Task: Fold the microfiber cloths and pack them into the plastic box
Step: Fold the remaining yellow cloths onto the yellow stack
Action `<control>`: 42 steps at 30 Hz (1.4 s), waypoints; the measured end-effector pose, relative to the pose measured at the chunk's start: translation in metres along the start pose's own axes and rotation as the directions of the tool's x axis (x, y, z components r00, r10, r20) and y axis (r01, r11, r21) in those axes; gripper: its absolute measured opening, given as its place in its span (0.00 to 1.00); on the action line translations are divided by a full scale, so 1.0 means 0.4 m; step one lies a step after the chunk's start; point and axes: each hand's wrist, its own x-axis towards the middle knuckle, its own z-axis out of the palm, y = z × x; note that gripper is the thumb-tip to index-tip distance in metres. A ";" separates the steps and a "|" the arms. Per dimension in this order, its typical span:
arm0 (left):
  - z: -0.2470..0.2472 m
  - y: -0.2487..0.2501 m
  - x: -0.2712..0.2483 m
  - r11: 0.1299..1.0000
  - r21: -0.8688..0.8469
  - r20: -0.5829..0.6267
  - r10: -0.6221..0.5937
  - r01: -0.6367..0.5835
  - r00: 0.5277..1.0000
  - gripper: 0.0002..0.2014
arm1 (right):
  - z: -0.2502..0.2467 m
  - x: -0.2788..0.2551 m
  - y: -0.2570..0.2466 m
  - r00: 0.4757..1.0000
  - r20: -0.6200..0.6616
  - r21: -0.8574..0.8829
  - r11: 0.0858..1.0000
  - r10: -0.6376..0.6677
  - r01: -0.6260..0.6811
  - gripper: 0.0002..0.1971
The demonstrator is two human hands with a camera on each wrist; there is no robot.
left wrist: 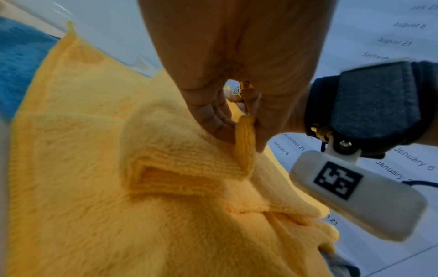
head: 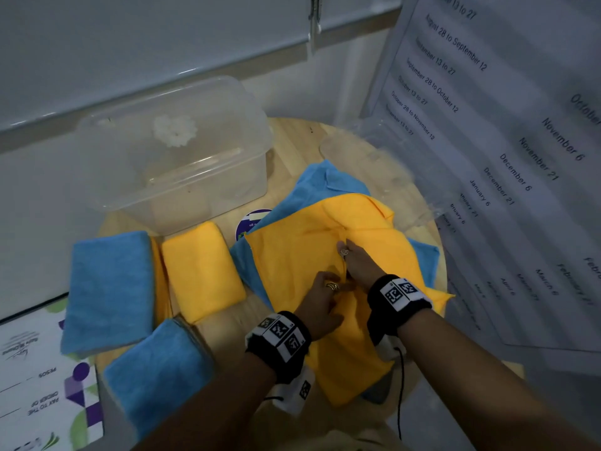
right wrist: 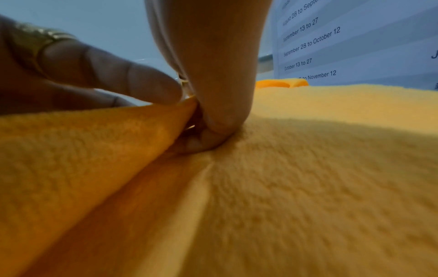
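Far left, the plastic box (head: pixel 175 151) stands with nothing in it but a pale flower mark in its base. Near left, folded blue cloths (head: pixel 109 288) and a folded yellow cloth (head: pixel 201 271) lie stacked, not yet packed. Centre-right, the open yellow cloth (head: pixel 292 255) is spread over blue ones on the round table (head: pixel 292 138). Left hand (head: pixel 320 302) pinches a raised ridge of it between thumb and curled fingers (left wrist: pixel 208 120). Right hand (head: pixel 356 263), just beside, presses curled fingers (right wrist: pixel 220 121) into the pile; whether it grips is unclear. Cloth looks light, limp, plush, non-slip; best taken at corners or hems, as mid-sheet pinches bunch it.
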 end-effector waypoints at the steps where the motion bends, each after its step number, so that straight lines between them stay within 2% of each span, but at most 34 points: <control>1: -0.004 0.007 0.000 1.000 -0.010 0.000 -0.002 0.002 1.000 0.25 | 0.001 0.008 -0.011 1.000 0.010 0.029 1.000 0.008 -0.008 0.30; 3: -0.012 0.013 0.004 0.999 -0.026 0.020 -0.018 0.019 1.000 0.22 | 0.001 0.019 -0.023 0.999 0.005 0.087 0.995 0.037 -0.038 0.28; 4: -0.021 0.017 0.005 0.999 -0.044 -0.004 -0.032 0.031 0.999 0.17 | -0.002 0.024 -0.022 0.999 0.002 0.136 0.989 0.054 -0.053 0.26; 5: -0.034 0.019 0.008 0.996 -0.067 -0.083 -0.056 0.051 0.995 0.13 | -0.006 0.030 -0.018 0.998 0.003 0.176 0.982 0.067 -0.066 0.23; 6: -0.052 0.016 0.016 0.993 -0.084 -0.212 -0.098 0.082 0.972 0.12 | -0.009 0.032 -0.013 0.998 -0.001 0.172 0.983 0.065 -0.064 0.21; 8: -0.093 0.000 0.047 0.982 -0.135 -0.479 -0.180 0.131 0.859 0.11 | -0.018 0.025 -0.009 0.998 -0.007 0.096 0.993 0.064 -0.063 0.20; 9: -0.116 -0.009 0.067 0.981 -0.155 -0.553 -0.187 0.120 0.812 0.10 | -0.018 0.027 -0.005 0.997 0.012 0.048 0.996 0.072 -0.073 0.20; 10: -0.140 -0.013 0.088 0.985 -0.143 -0.576 -0.163 0.098 0.801 0.11 | -0.017 0.027 -0.004 0.997 0.041 -0.033 0.998 0.060 -0.058 0.19; 11: -0.161 -0.016 0.111 0.991 -0.090 -0.538 -0.131 0.098 0.833 0.15 | -0.015 0.026 -0.008 0.997 0.047 -0.087 0.995 0.057 -0.053 0.16; 13: -0.193 -0.025 0.162 0.972 0.173 -0.370 -0.087 0.160 0.925 0.21 | -0.011 0.038 -0.007 0.996 0.049 -0.056 0.996 0.068 -0.065 0.17; 14: -0.203 -0.029 0.183 0.933 0.316 -0.297 -0.077 0.174 0.952 0.20 | -0.008 0.041 -0.008 0.999 0.027 -0.084 0.996 0.043 -0.041 0.19; 16: -0.211 -0.029 0.211 0.885 0.427 -0.223 -0.097 0.186 0.970 0.14 | 0.001 0.024 -0.013 0.996 -0.081 -0.182 0.983 -0.034 0.019 0.22; 18: -0.212 -0.026 0.228 0.904 0.385 -0.224 -0.104 0.186 0.969 0.11 | 0.012 -0.010 -0.002 0.980 -0.168 -0.211 0.975 -0.106 0.069 0.24; 22: -0.197 -0.018 0.247 0.978 0.192 -0.210 -0.036 0.077 0.977 0.10 | 0.024 -0.070 0.075 0.990 -0.114 -0.223 0.973 -0.086 0.059 0.27; 26: -0.174 -0.006 0.264 0.980 0.196 -0.184 -0.002 0.038 0.983 0.11 | 0.034 -0.088 0.124 0.983 -0.144 -0.291 0.954 -0.112 0.066 0.27; 30: -0.160 -0.011 0.281 0.980 0.185 -0.149 -0.050 0.078 0.988 0.14 | 0.033 -0.079 0.142 0.969 -0.182 -0.334 0.937 -0.168 0.100 0.24; 32: -0.160 -0.012 0.282 0.940 0.301 -0.194 -0.103 0.160 0.975 0.21 | 0.031 -0.078 0.144 0.962 -0.204 -0.328 0.939 -0.182 0.108 0.23; 34: -0.165 -0.009 0.265 0.880 0.363 -0.334 -0.186 0.308 0.924 0.31 | 0.033 -0.078 0.148 0.951 -0.239 -0.315 0.942 -0.199 0.118 0.24; 36: -0.172 -0.007 0.230 0.870 0.196 -0.485 -0.315 0.452 0.816 0.38 | 0.037 -0.082 0.151 0.934 -0.287 -0.306 0.944 -0.214 0.122 0.25; 37: -0.173 -0.010 0.210 0.862 0.069 -0.502 -0.405 0.502 0.764 0.41 | 0.040 -0.085 0.153 0.926 -0.311 -0.316 0.942 -0.215 0.112 0.26; 38: -0.169 -0.017 0.192 0.839 -0.051 -0.463 -0.500 0.541 0.732 0.43 | 0.044 -0.088 0.151 0.916 -0.339 -0.353 0.931 -0.213 0.086 0.28; 39: -0.163 -0.023 0.175 0.811 -0.140 -0.387 -0.573 0.569 0.722 0.44 | 0.046 -0.093 0.148 0.904 -0.367 -0.422 0.905 -0.220 0.049 0.29; 40: -0.152 -0.030 0.160 0.789 -0.200 -0.305 -0.613 0.580 0.729 0.44 | 0.047 -0.098 0.144 0.888 -0.388 -0.506 0.862 -0.245 0.016 0.30; 42: -0.131 -0.042 0.135 0.794 -0.310 -0.231 -0.597 0.523 0.768 0.40 | 0.047 -0.097 0.146 0.845 -0.398 -0.657 0.753 -0.359 0.010 0.32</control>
